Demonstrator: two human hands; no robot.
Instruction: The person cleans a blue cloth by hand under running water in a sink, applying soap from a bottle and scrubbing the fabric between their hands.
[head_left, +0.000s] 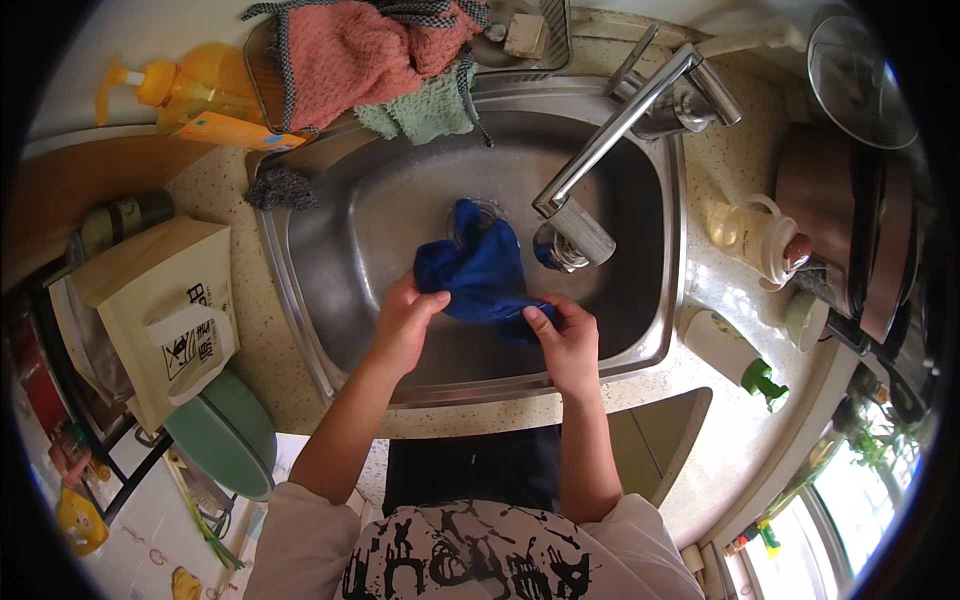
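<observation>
Over a stainless steel sink (330, 330) a blue cloth (480, 274) is stretched between my two hands. My left hand (406, 319) pinches its left edge between thumb and fingers. On the other side my right hand (564, 339) grips a bunched part of the cloth. One corner hangs over the drain (491, 212) and partly hides it. Just right of the cloth, the chrome faucet (592, 150) reaches down into the bowl with its ribbed spout end. I cannot tell whether water is running.
Behind the sink, red (352, 60) and green towels (427, 109) drape over a rack. A steel-wool scrubber (281, 189) lies on the left rim. A paper bag (165, 315) stands left. Right are a baby bottle (757, 236) and a white bottle with green cap (724, 349).
</observation>
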